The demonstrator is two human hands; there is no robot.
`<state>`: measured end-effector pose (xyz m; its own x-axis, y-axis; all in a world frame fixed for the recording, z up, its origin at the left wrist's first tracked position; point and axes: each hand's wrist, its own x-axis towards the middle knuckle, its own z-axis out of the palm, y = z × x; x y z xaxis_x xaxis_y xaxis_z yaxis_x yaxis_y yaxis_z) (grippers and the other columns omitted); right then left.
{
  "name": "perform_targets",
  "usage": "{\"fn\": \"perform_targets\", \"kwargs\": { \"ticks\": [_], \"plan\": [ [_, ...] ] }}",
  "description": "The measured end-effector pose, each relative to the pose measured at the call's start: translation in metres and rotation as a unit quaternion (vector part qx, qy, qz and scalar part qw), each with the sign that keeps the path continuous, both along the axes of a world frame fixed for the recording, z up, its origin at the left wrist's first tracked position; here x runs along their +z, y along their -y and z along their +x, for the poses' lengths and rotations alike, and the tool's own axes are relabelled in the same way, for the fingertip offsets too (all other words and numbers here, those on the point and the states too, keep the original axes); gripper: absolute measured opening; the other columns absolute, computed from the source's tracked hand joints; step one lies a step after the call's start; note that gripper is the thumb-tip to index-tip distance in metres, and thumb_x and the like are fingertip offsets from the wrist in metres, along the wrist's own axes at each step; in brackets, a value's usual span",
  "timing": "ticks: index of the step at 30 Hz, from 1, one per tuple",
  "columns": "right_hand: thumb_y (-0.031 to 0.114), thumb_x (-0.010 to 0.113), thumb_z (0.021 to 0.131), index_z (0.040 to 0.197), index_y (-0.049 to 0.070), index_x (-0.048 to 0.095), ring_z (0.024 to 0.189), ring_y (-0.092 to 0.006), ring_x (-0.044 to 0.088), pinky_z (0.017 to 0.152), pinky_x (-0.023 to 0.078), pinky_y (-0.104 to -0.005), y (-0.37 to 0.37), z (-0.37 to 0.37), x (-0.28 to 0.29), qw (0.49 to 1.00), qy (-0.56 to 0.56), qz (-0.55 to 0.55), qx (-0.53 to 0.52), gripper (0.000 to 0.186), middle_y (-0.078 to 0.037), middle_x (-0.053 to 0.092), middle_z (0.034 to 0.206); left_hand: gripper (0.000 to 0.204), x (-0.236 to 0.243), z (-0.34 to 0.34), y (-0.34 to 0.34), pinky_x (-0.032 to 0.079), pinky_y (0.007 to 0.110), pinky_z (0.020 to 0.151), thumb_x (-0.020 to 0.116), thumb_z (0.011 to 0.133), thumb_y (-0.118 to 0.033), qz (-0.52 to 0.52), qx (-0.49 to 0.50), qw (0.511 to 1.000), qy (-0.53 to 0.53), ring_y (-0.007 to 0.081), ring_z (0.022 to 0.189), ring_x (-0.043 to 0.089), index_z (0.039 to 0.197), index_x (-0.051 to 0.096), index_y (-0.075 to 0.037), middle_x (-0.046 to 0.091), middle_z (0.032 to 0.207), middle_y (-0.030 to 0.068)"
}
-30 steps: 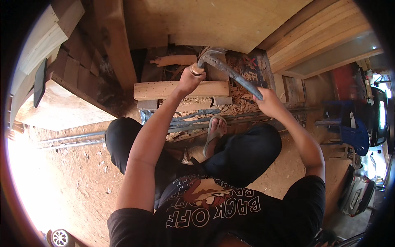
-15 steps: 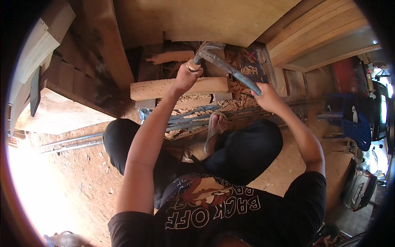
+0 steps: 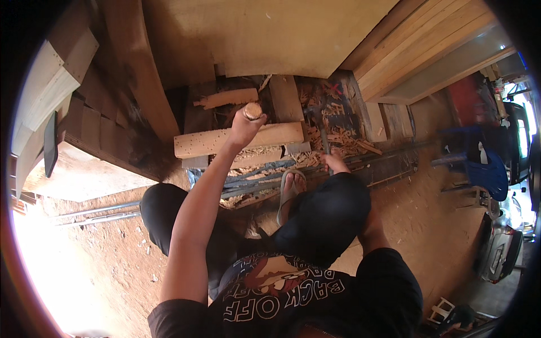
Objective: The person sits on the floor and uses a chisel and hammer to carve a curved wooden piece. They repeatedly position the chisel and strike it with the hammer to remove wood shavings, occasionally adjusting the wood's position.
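A person in a black printed T-shirt (image 3: 282, 293) crouches over a pale timber (image 3: 208, 143) in a workshop strewn with wood chips (image 3: 338, 135), the left hand (image 3: 243, 128) above the block with its fingers wrapped around a round wooden handle (image 3: 252, 111), the end facing up. The lower end is hidden beneath the hand, and I cannot tell whether it meets the wood. The right hand (image 3: 336, 163) has its fingers clenched about the grip of a hammer (image 3: 324, 135), now lowered to the right of the timber, its blurred head over the chips; half a second earlier it was raised with its head right by the wooden handle. The right forearm has since drawn in, partly hidden behind the bent right knee (image 3: 338, 203). Dotted with small dark holes along its left part, the timber lies crosswise on wooden pieces, just ahead of a sandalled foot (image 3: 289, 194). A broad wooden panel (image 3: 270, 36) blocks the far side, stacked boards (image 3: 428, 50) crowd the right, and a blue chair (image 3: 484, 174) stands farther off, near a parked vehicle (image 3: 499, 253).
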<state>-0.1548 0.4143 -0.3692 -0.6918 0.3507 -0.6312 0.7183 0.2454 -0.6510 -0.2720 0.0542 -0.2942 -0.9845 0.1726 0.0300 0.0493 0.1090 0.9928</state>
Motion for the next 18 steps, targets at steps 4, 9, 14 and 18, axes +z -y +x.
{"fn": "perform_targets", "kwargs": {
  "ticks": [4,9,14,18],
  "plan": [
    [0.01,0.067,0.096,0.104,0.007,0.062,0.051,-0.0127,0.049,0.051,0.044,-0.0349,0.002,-0.003,-0.015,0.992,0.012,-0.058,0.111,0.01,0.0,0.057,0.07,0.017,0.004,0.003,0.003,0.05,0.031,0.07,0.076,0.096,-0.015,-0.015,-0.021,1.0,-0.006,0.0091,0.076,0.058,0.094,0.064,-0.003,0.065,0.081,-0.0004],
    [0.016,0.069,0.096,0.114,0.006,0.063,0.053,-0.0184,0.054,0.053,0.047,-0.0393,0.013,-0.019,-0.034,0.977,-0.044,0.102,0.18,0.021,-0.006,0.061,0.072,0.017,0.001,0.004,0.004,0.048,0.03,0.064,0.077,0.096,-0.016,0.013,-0.022,1.0,-0.002,0.0082,0.071,0.057,0.092,0.063,-0.005,0.063,0.079,-0.0018],
    [0.02,0.073,0.096,0.137,0.006,0.056,0.084,-0.0317,0.071,0.072,0.056,-0.0487,0.001,-0.015,-0.053,0.928,0.036,0.209,0.306,0.046,-0.018,0.069,0.099,0.018,0.0,0.004,0.006,0.052,0.033,0.074,0.08,0.091,-0.012,-0.023,-0.017,0.999,0.026,0.0109,0.078,0.06,0.093,0.066,-0.001,0.067,0.082,0.003],
    [0.016,0.071,0.098,0.153,0.007,0.045,0.123,-0.0374,0.062,0.104,0.051,-0.0496,0.008,-0.015,-0.025,0.877,0.08,0.225,0.417,0.061,-0.022,0.061,0.138,0.022,0.001,0.002,0.002,0.052,0.032,0.074,0.081,0.09,-0.016,0.003,-0.013,1.0,0.003,0.0112,0.077,0.059,0.093,0.065,-0.001,0.066,0.081,0.0034]
  ]
}}
